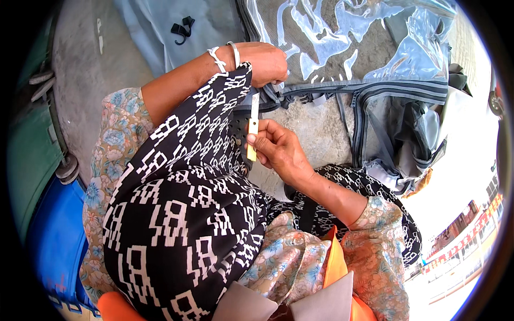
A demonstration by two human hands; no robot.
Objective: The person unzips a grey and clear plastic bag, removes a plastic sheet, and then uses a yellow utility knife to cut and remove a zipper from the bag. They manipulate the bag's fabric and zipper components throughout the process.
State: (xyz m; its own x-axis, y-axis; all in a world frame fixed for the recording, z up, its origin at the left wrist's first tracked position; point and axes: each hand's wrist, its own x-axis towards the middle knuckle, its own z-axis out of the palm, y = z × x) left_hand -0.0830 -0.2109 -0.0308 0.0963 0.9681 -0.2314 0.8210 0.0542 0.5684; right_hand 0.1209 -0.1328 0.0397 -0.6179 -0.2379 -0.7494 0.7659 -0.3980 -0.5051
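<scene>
My right hand grips a small knife by its yellow handle, blade pointing up toward a grey zippered fabric bag with a clear plastic panel. My left hand, wearing white bangles at the wrist, is closed on the grey edge of that bag just above the blade tip. A black cloth with white pattern drapes over my lap and left forearm.
Concrete ground lies to the left, with a black clip on pale blue sheeting. A green bin and a blue container stand at my left. Orange cloth shows near my lap.
</scene>
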